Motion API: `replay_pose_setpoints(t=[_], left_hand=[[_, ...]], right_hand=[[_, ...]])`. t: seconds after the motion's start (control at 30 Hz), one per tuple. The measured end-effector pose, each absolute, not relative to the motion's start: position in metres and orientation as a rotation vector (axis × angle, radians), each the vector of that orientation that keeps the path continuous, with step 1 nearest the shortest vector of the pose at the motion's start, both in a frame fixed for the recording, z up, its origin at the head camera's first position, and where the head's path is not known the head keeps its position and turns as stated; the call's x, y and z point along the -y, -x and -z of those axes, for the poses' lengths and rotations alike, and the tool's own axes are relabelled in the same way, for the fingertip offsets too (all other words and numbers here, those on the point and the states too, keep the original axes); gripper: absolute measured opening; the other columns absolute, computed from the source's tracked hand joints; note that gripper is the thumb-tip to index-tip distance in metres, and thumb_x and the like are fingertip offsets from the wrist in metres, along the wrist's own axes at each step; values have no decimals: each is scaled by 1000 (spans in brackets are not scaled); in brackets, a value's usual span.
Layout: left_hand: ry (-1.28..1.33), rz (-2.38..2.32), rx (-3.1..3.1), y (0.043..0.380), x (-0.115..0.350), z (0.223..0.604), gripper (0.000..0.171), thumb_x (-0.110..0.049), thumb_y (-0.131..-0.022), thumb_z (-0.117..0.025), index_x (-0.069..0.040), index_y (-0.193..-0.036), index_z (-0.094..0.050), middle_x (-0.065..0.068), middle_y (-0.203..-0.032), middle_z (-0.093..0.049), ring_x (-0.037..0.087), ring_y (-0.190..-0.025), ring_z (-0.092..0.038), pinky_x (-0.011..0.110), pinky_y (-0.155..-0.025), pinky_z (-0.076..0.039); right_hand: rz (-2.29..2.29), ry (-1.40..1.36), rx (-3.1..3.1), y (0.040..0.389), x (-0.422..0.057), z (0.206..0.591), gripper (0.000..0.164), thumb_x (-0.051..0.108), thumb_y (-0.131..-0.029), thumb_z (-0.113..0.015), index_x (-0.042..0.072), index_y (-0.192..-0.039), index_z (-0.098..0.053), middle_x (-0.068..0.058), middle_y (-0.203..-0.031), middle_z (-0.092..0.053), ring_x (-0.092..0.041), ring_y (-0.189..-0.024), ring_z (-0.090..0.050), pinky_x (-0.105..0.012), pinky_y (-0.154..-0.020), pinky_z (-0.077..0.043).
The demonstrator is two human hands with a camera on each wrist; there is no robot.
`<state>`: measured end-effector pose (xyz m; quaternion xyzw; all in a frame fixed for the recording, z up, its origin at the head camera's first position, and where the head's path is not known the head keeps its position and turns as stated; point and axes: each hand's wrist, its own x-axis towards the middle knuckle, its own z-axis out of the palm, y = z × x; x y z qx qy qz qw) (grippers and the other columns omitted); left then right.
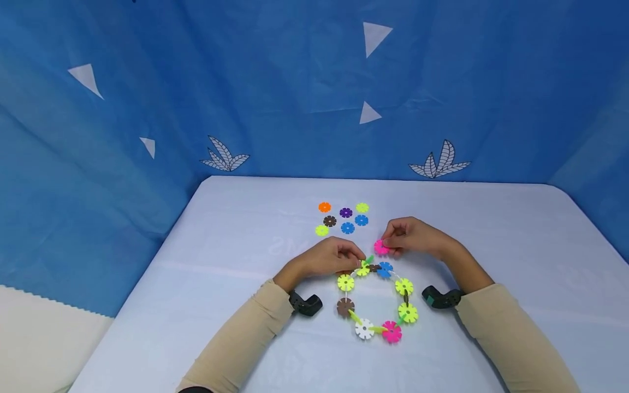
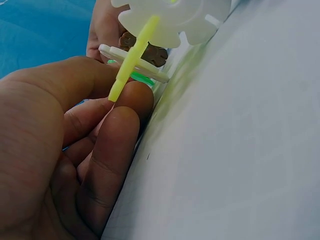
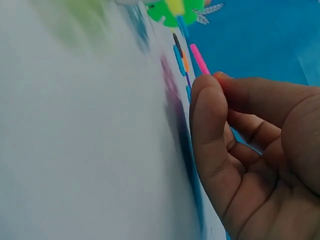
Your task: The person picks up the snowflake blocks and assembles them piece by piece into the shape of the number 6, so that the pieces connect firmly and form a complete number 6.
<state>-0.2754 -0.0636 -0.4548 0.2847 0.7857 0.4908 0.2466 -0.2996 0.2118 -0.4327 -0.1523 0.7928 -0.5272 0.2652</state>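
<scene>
Notched, flower-shaped plastic discs in several colours are linked into a ring on the table. At the ring's far left side, my left hand [image 1: 330,255] pinches a yellow-green disc [image 1: 363,268], seen edge-on as a yellow disc [image 2: 132,60] in the left wrist view. A green disc [image 1: 369,260] stands out from the ring beside those fingertips. Just beyond the ring, my right hand [image 1: 415,236] holds a pink disc [image 1: 380,247] between thumb and fingers. In the right wrist view, only the edge of that pink disc [image 3: 199,57] shows; the fingertips cover part of it.
Loose discs lie behind the hands, among them an orange disc [image 1: 325,207], a purple disc [image 1: 346,213] and a blue disc [image 1: 348,228]. The white table [image 1: 196,305] meets a blue curtain [image 1: 304,109] at the back. Dark devices sit at both wrists.
</scene>
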Motion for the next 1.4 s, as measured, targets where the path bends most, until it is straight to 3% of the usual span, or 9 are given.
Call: replay_pose_setpoints(t=[0.27, 0.6, 1.07, 1.4], left_hand=[[-799, -1348, -2138, 275, 63, 457, 18, -12, -97, -67, -12, -113, -75, -2, -86, -70, 11, -72, -58, 26, -72, -51], [-773, -1414, -2072, 274, 62, 453, 14, -11, -96, -69, -8, -109, -74, 3, -79, -68, 13, -64, -59, 26, -62, -52], [-724, -1418, -2061, 273, 66, 452, 10, -9, -93, -74, -7, -103, -71, 6, -86, -70, 18, -71, -67, 31, -73, -57], [-728, -1462, -2003, 275, 65, 452, 19, -6, -93, -74, -2, -108, -63, 9, -83, -68, 19, -67, -65, 32, -69, -58]], right_hand=[[1420, 404, -2098, 293, -202, 436, 13, 7, -97, -67, -5, -101, -64, -17, -87, -66, -25, -75, -67, -34, -74, -59], [1457, 374, -2077, 289, -195, 436, 13, 7, -98, -66, -5, -101, -65, -15, -87, -66, -22, -72, -65, -33, -73, -59], [1453, 447, -2121, 283, -177, 436, 10, 3, -96, -67, -7, -98, -66, -11, -80, -66, -20, -68, -61, -29, -65, -56], [1388, 429, -2179, 286, -184, 435, 14, 9, -99, -66, -2, -106, -67, -13, -88, -67, -25, -76, -65, -33, -72, -58]])
